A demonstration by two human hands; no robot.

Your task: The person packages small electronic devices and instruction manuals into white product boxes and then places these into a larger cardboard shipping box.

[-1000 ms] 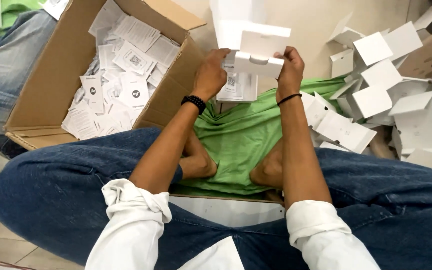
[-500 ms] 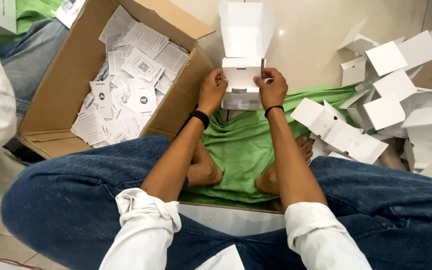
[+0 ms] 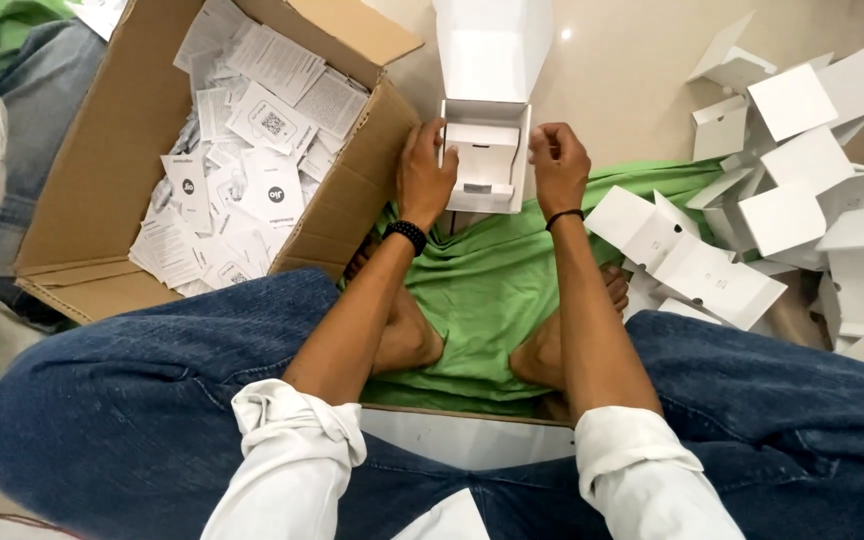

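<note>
Head view: your left hand [image 3: 425, 178] and right hand [image 3: 558, 165] fingers grip the white box [image 3: 485, 160]; squeezing could crease its open lid.

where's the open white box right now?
Head view, top centre: the small open white cardboard box sits between the left hand and right hand, right of the brown cardboard carton, above the green cloth.

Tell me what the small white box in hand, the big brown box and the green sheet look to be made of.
Small white box: thin matte paperboard, going by its crisp folds and open flap.
Big brown box: corrugated cardboard, plain kraft finish, thick flaps.
Green sheet: soft woven cloth, probably; it wrinkles and drapes.
</note>
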